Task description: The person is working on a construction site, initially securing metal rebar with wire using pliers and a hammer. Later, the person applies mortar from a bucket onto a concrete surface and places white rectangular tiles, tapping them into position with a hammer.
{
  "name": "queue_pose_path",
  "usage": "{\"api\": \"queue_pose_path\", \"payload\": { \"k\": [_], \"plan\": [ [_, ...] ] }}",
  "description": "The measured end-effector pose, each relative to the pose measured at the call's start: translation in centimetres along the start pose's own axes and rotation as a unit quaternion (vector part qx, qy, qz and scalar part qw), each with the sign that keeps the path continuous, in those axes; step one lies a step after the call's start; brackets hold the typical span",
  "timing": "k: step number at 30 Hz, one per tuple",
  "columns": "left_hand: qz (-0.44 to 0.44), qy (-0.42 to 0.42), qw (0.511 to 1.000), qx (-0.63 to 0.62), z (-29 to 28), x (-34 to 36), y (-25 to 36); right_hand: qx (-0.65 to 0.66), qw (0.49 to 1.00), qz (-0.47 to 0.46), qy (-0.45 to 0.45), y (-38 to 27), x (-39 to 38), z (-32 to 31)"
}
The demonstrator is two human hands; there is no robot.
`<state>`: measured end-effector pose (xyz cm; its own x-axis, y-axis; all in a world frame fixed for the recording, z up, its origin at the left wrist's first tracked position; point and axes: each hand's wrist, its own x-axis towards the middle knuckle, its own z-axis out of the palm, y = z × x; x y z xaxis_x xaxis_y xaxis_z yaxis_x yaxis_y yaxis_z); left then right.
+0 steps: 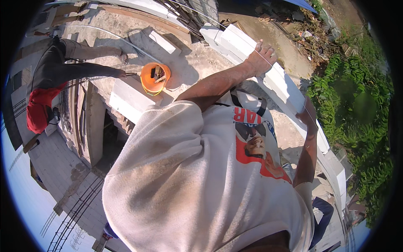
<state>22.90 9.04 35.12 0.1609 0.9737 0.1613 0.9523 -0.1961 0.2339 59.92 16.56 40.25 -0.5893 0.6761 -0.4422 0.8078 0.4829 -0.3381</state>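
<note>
My left hand (260,59) lies over the top of a row of white blocks, its fingers bent over the far edge. Lower along the same row, my right hand (308,113) clasps a pale block (286,86), with part of its fingers hidden. Between the two hands the block rests on the wall. A thin string (197,11) runs along the row, passing close to both hands. My white printed shirt fills the middle of the view.
On the left, a person in a red head covering (38,110) reaches toward an orange bucket (147,86) holding scraps. Loose white blocks (164,42) lie on the concrete floor. Beyond the wall are leafy bushes (348,90) and rubble. Steel rebar (71,218) sticks out at lower left.
</note>
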Motion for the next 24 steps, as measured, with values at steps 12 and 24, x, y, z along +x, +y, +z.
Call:
{"api": "queue_pose_path", "payload": {
  "k": [12, 24],
  "plan": [
    [-0.388, 0.049, 0.913, -0.118, 2.6, -15.5, -12.0, -0.022, 0.999, 0.022, 0.001, 0.6, 0.4, 0.6],
    [-0.183, -0.085, 0.973, -0.114, 8.3, -9.9, -20.4, 0.024, 0.998, 0.057, 0.0, -0.3, 0.3, 0.2]
  ]
}}
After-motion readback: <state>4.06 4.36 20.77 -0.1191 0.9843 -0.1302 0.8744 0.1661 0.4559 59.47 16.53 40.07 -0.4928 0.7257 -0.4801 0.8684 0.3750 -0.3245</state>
